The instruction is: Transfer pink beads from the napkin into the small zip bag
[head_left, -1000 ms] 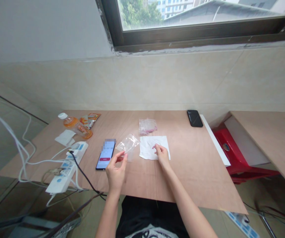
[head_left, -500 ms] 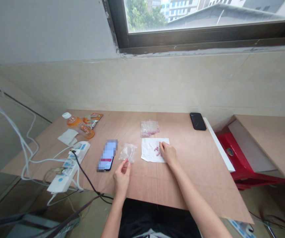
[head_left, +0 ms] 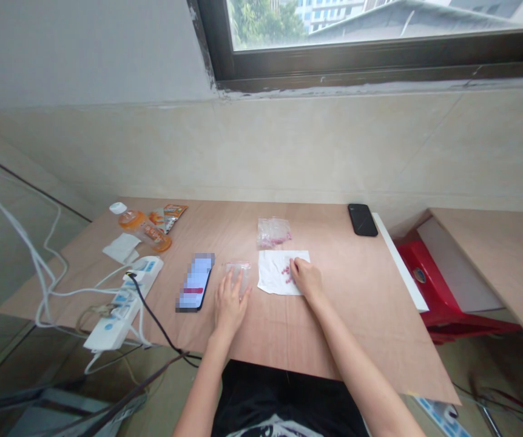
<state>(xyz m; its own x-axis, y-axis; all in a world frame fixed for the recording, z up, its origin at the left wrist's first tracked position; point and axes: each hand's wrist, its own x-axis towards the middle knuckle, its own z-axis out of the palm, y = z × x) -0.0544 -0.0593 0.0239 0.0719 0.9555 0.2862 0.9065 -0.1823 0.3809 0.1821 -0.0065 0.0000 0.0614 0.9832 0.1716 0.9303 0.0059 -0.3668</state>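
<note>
Plywood desk (head_left: pixel 361 315) below a window (head_left: pixel 380 60); one red plastic stool (head_left: pixel 429 273) off its right edge. Left end: one orange drink bottle (head_left: pixel 143 230), two overlapping snack packets (head_left: pixel 168 217), one folded napkin (head_left: pixel 122 247), one power strip (head_left: pixel 122 302). One phone with a blurred screen (head_left: pixel 195 282) lies left of centre; one black phone (head_left: pixel 361 220) sits by the far right corner.

Centre: two clear plastic bags. The one nearer the far edge (head_left: pixel 273 232) holds pink tablets. The other (head_left: pixel 236 273) lies under the left hand (head_left: pixel 229 306), flat, fingers spread, no grip. One white tissue (head_left: pixel 280 273) carries a small cluster of pink tablets (head_left: pixel 286 274), roughly five, too small to count surely. Right hand (head_left: pixel 306 278): fingertips down beside them; any pinch cannot be told.

Bags likely light, limp, slick: take by an edge. Tablets likely hard, prone to roll: lift singly between fingertips.
</note>
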